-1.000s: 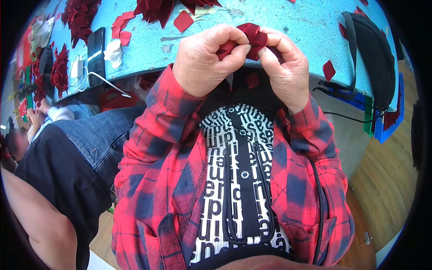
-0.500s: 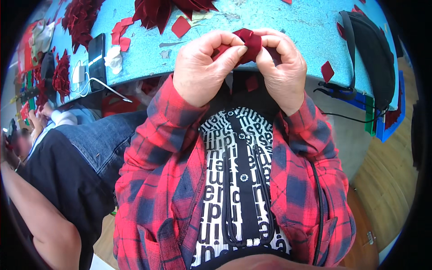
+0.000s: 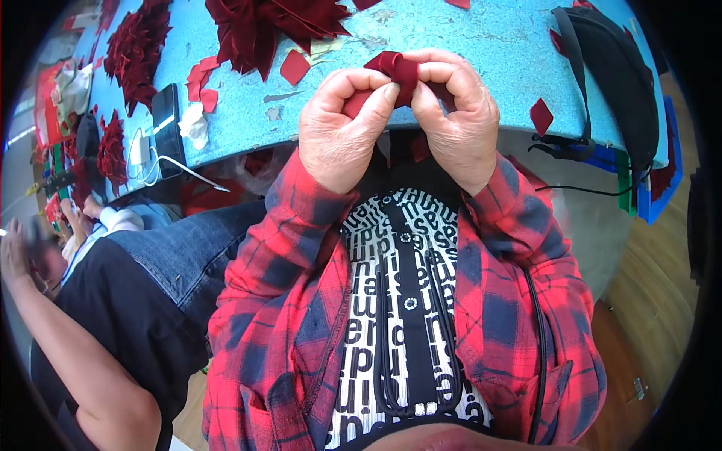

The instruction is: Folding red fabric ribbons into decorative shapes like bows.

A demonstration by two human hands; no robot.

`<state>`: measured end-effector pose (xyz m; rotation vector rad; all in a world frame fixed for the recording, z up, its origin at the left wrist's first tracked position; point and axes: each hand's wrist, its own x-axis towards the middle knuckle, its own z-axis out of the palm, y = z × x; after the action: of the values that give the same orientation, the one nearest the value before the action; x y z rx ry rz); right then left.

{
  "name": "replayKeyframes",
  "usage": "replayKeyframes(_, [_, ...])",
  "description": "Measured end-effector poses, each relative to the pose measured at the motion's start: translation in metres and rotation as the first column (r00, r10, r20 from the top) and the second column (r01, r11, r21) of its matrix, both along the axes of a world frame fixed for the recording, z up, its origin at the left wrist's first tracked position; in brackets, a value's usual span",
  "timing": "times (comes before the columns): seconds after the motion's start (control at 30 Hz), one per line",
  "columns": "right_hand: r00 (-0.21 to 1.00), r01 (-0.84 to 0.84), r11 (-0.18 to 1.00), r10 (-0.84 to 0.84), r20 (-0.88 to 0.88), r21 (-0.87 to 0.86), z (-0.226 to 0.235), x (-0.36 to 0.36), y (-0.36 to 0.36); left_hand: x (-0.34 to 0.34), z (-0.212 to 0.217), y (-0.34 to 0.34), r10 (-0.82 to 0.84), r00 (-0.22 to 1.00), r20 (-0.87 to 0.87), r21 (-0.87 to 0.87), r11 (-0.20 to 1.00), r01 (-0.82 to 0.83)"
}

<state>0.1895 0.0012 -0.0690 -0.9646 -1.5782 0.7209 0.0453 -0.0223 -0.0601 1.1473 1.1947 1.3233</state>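
Observation:
A piece of dark red velvety fabric [image 3: 400, 73], folded over on itself, is pinched between my two hands above the table's near edge. My left hand [image 3: 342, 128] grips its left side between thumb and bent fingers. On the other side, my right hand [image 3: 460, 120] pinches it the same way, with the thumbs close together. A lighter red part of the fabric shows behind my left fingers; the rest is covered by them. Just beyond my left hand, a red diamond-shaped fabric piece [image 3: 295, 68] lies flat on the turquoise table [image 3: 481, 30].
Heaps of dark red pointed fabric [image 3: 259, 30] lie at the far side. To the left are red fabric pieces [image 3: 201, 79], a phone [image 3: 167, 120] with a white cable, and crumpled tissue [image 3: 194, 126]. A black bag [image 3: 613, 83] lies right. A co-worker [image 3: 135, 301] sits at my left.
Both hands still pinch the fabric, and its upper fold now curls over differently. The view has shifted slightly, so the table and the co-worker appear a little displaced.

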Motion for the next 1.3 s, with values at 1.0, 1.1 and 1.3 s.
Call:
replayKeyframes(1.0, [0.805,-0.501,0.791,0.277,-0.525,-0.351,-0.004,0.103,-0.001,0.083,0.0,-0.002,-0.006,0.991,0.132,0.087,0.996,-0.005])
replayKeyframes(1.1, [0.873,-0.396,0.849,0.23,-0.429,-0.351,0.001,0.108,-0.003,0.067,0.0,-0.003,-0.03,0.989,0.143,0.015,1.0,0.028])
replayKeyframes(1.3, [0.957,-0.265,0.948,0.235,-0.171,-0.177,0.012,0.108,-0.011,0.054,-0.004,-0.005,-0.042,0.977,0.211,0.048,0.998,0.033])
